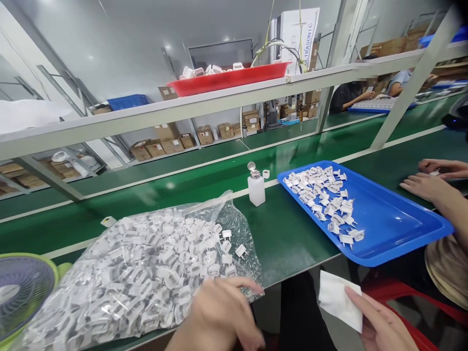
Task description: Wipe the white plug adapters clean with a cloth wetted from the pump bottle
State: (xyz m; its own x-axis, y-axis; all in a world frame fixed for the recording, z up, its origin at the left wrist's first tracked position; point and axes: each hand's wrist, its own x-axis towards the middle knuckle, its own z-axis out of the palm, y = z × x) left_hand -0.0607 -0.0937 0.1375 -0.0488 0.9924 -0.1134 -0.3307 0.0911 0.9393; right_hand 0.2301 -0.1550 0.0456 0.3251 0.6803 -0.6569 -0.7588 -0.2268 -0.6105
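Note:
My left hand (223, 312) is at the front edge of a clear plastic bag (239, 214) full of white plug housings (146, 263). Its fingers are apart and somewhat blurred, with nothing visible in them. Between thumb and fingers, my right hand (383, 317) pinches a folded white wipe (338, 297) in front of the table edge. A blue tray (398, 219) ahead of it bears many white plug housings with metal pins (329, 195), gathered toward its left side. Between bag and tray stands a white pump bottle (256, 190) with its metal lid raised.
A green fan (54, 273) is at the left. Above the green table (285, 234) runs a shelf bearing a red tray (234, 80). A co-worker's hands (435, 180) are at the right, beyond the blue tray. Two more people sit at the far right.

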